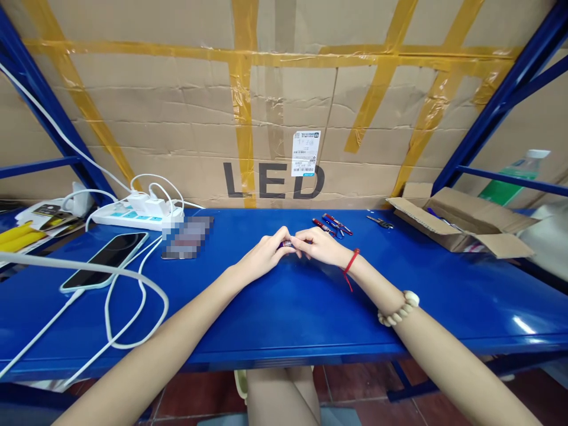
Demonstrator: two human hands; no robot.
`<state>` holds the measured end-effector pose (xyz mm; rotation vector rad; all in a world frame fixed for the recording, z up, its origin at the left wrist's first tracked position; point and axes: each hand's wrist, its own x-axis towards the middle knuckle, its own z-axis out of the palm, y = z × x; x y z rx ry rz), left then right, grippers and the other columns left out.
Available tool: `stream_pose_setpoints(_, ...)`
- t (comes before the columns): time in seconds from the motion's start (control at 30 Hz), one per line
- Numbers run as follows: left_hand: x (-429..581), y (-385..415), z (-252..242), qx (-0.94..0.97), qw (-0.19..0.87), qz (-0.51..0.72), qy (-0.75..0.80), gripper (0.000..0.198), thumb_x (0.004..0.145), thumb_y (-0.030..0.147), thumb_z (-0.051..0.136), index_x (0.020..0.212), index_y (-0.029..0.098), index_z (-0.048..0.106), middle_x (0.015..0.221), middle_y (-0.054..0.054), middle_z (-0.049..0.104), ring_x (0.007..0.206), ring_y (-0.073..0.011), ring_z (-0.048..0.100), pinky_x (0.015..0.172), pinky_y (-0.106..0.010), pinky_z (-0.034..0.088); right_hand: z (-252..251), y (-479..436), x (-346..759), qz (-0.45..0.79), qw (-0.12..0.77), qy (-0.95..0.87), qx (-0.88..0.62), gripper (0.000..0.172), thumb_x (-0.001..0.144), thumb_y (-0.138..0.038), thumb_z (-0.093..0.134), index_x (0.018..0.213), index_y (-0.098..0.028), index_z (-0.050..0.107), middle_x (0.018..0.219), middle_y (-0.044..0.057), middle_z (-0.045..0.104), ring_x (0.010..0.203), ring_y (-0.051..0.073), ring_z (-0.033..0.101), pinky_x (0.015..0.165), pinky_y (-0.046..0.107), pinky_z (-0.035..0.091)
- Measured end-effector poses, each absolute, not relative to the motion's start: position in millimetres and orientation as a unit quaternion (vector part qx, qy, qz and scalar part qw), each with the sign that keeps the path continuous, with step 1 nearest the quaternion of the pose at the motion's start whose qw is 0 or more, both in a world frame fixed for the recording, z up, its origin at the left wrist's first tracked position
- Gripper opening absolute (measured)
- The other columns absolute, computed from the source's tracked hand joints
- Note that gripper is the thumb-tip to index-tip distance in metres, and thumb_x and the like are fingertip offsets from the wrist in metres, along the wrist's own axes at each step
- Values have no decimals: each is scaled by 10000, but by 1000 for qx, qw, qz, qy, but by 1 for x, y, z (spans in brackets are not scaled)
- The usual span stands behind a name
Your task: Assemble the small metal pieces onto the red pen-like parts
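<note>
Over the middle of the blue table, my left hand is closed on a small purple tube with a silvery band. Fingers of my right hand pinch at the tube's right end, and the two hands meet there. Most of the tube is hidden by the fingers. Just behind my right hand lie several slim, shiny tubes, among them a red one and a blue one, with small metal clips.
A phone, white cables and a power strip occupy the left side; a pixelated flat item lies beside them. Keys and an opened cardboard box are at right. A large taped carton stands behind.
</note>
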<state>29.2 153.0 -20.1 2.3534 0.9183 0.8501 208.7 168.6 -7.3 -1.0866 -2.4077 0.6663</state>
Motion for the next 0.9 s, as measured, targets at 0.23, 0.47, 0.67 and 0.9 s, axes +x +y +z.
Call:
stream_pose_setpoints(0.23, 34, 156, -24, 847, 245, 330, 338, 23, 886, 194, 365, 894, 183, 384, 883, -18, 570, 830, -140, 549, 731, -230, 387, -10, 172, 212, 321, 238, -834, -381, 490, 846, -507, 356, 609, -115, 532, 469, -11, 463, 408, 63, 434, 477, 192, 334)
stream_pose_setpoints(0.47, 41, 155, -22, 803, 256, 389, 372, 65, 887, 213, 366, 905, 176, 416, 738, 11, 564, 676, -108, 526, 664, -206, 380, -6, 175, 215, 232, 340, -816, -406, 353, 781, -465, 510, 717, -132, 612, 563, -10, 505, 456, 57, 435, 471, 191, 326)
stream_pose_setpoints(0.67, 41, 156, -20, 795, 286, 381, 375, 61, 874, 205, 385, 900, 158, 415, 690, 21, 583, 606, -96, 484, 612, -197, 344, -6, 179, 216, 181, 449, -800, -355, 248, 676, -363, 657, 816, -159, 680, 734, 24, 541, 581, 70, 472, 555, 207, 390)
stream_pose_setpoints(0.9, 38, 155, -15, 818, 302, 347, 345, 156, 892, 261, 363, 952, 161, 468, 742, 18, 608, 646, -102, 495, 628, -203, 339, -4, 181, 221, 214, 443, -804, -333, 202, 635, -352, 695, 732, -174, 693, 754, 31, 546, 686, 102, 502, 548, 214, 371)
